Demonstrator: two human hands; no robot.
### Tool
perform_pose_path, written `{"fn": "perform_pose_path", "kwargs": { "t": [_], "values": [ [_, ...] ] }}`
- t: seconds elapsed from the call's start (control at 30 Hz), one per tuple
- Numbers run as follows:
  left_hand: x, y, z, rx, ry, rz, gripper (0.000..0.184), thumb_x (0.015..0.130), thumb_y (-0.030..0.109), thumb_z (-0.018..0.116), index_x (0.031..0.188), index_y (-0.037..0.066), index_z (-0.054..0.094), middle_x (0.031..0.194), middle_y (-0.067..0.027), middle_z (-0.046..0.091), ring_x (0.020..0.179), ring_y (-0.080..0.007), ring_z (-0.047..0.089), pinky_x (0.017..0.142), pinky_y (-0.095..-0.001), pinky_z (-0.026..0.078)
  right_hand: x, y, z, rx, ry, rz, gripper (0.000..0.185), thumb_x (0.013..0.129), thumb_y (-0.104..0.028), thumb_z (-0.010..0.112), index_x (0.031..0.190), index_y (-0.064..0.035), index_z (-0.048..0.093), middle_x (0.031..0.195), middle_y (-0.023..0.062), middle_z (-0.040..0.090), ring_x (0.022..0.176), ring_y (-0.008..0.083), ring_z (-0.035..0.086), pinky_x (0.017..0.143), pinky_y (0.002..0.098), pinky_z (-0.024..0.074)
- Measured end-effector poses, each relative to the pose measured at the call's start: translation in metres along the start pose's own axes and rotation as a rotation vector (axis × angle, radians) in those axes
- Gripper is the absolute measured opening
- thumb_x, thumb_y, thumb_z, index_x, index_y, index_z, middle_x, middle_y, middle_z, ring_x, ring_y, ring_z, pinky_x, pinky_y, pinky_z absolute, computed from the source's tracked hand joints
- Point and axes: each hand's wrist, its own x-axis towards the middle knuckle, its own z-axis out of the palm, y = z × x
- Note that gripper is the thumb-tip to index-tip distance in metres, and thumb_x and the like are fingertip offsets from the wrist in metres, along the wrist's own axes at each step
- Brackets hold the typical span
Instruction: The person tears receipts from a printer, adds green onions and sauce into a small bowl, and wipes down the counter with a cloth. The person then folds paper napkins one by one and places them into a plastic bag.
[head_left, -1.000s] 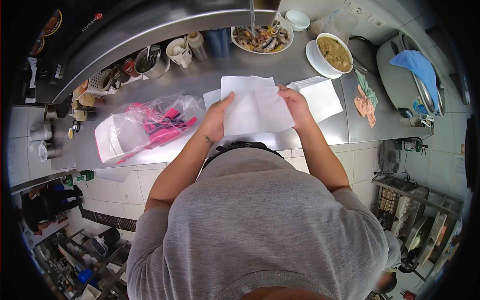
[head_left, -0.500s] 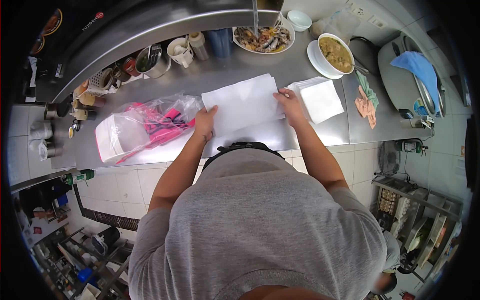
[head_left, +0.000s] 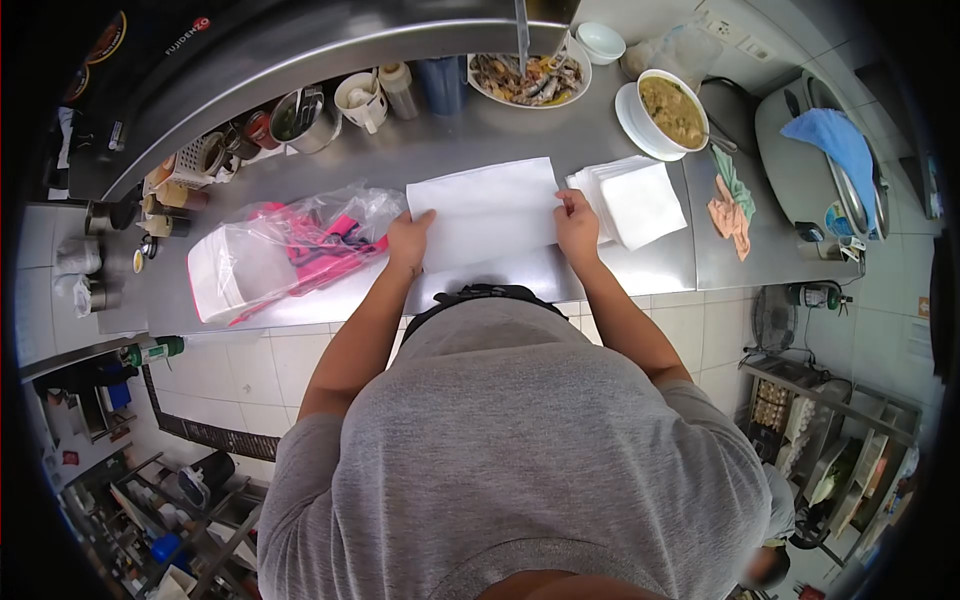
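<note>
White paper sheets [head_left: 488,212] lie spread flat on the steel counter in front of me. My left hand [head_left: 408,240] grips their left edge, thumb on top. At the right edge my right hand [head_left: 575,225] has its fingers curled and pinched on the paper. Just right of that hand is a fanned stack of folded white paper [head_left: 640,203]. A clear plastic bag with pink and white contents [head_left: 300,250] rests left of my left hand.
Behind the paper stand a plate of cooked food [head_left: 530,78], a bowl of soup [head_left: 670,110] on a saucer, and a white mug [head_left: 361,103]. Green and peach cloths [head_left: 731,205] lie at the right. A steel shelf edge [head_left: 330,50] overhangs the back left.
The paper went from raised and creased between my hands to spread flat on the counter. My left hand moved left, and my right hand shifted slightly down with its fingers more curled.
</note>
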Motion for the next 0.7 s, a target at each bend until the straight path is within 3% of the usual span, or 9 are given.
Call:
{"fn": "perform_pose_path", "kwargs": {
  "t": [0.7],
  "values": [
    [0.008, -0.005, 0.003, 0.104, 0.114, 0.057, 0.026, 0.083, 0.016, 0.068, 0.098, -0.005, 0.065, 0.085, -0.0073, 0.066, 0.069, -0.0143, 0.06, 0.062, -0.0285, 0.049, -0.002, -0.004, 0.014, -0.236, 0.109, -0.188, 0.017, 0.08, -0.001, 0.056, 0.096, -0.0008, 0.062, 0.091, 0.0191, 0.061, 0.078, 0.0338, 0.061, 0.071, 0.0412, 0.0493]
  ]
}}
